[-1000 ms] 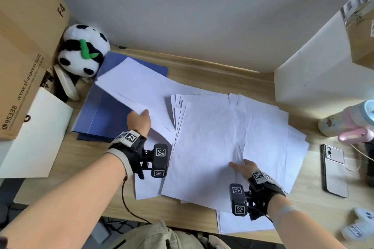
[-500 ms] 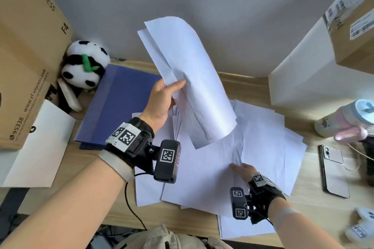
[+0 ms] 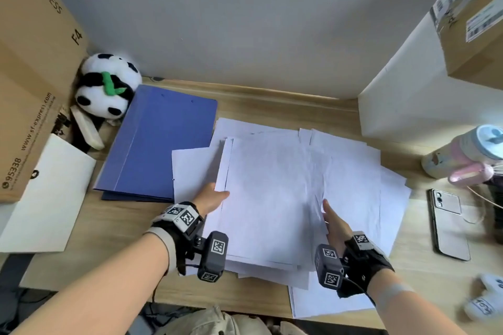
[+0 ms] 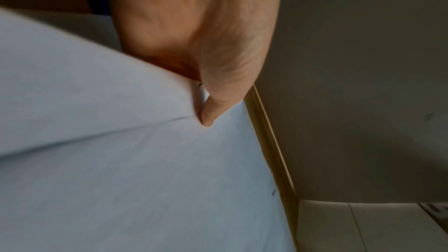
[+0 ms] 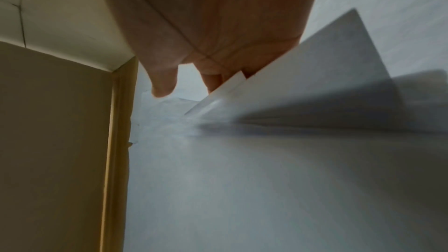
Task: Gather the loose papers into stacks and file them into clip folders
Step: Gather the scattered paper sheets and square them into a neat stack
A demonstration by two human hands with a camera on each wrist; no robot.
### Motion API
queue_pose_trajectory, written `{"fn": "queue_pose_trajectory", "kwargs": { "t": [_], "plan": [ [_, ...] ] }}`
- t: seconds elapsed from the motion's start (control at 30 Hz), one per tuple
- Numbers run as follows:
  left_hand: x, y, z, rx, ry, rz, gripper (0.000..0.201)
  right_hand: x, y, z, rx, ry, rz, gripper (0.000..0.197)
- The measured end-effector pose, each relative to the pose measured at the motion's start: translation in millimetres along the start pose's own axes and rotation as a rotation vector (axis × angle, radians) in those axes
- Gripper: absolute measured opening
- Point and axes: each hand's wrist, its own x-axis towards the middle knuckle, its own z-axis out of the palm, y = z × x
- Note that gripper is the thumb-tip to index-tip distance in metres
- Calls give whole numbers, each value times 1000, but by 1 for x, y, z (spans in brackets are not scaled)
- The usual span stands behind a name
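Note:
Loose white papers lie fanned over the middle of the wooden desk. My left hand grips the left edge of the top bundle. Its thumb presses on top of the sheets, and the fingers are hidden beneath. My right hand lies on the pile's right-centre with straight fingers slid under the edge of some lifted sheets, thumb apart. Two blue clip folders lie closed and stacked at the back left, just left of the papers.
A panda plush and a large cardboard box stand at the left, with a white sheet in front. At the right are a phone, a pastel bottle, a white box and another carton.
My left hand raised a bundle of sheets off the blue folders into the air, then brought it down onto the central pile. My right hand shifted slightly up the pile.

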Motion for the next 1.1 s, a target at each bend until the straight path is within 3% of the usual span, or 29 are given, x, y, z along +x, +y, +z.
{"fn": "queue_pose_trajectory", "kwargs": {
  "t": [0.1, 0.23, 0.37, 0.47, 0.53, 0.6, 0.7, 0.73, 0.8, 0.83, 0.93, 1.1],
  "plan": [
    [1, -4, 8, 94, 96, -37, 43, 0, -1, 9, -99, 16, -40, 72],
    [-7, 0, 12, 22, -50, -57, 27, 6, 7, 17, -174, 12, -102, 57],
    [-9, -2, 8, -35, -66, -78, 53, 0, 9, 22, -131, 38, -215, 29],
    [-8, -5, 0, -180, -88, -71, 53, -12, 2, 18, -47, 10, -275, 21],
    [-9, -3, -6, -279, -140, -59, 44, -24, -5, 15, 5, -28, -325, 14],
    [-12, 8, -9, -373, -232, -17, 21, -35, -15, 14, 51, -77, -388, 12],
    [-20, 35, -16, -394, -190, 148, 21, -47, -34, 16, 101, -131, -493, 6],
    [-22, 42, -18, -387, -153, 200, 23, -52, -42, 18, 106, -139, -526, 6],
    [-28, 55, -22, -407, -100, 287, 21, -59, -59, 19, 88, -143, -618, 41],
    [-31, 61, -24, -421, -74, 325, 21, -63, -67, 19, 76, -134, -670, 48],
    [-39, 68, -26, -451, -51, 419, 29, -70, -83, 21, 47, -95, -796, 21],
    [-44, 65, -18, -494, -72, 436, 49, -69, -82, 32, 98, -109, -793, 39]
  ]
}}
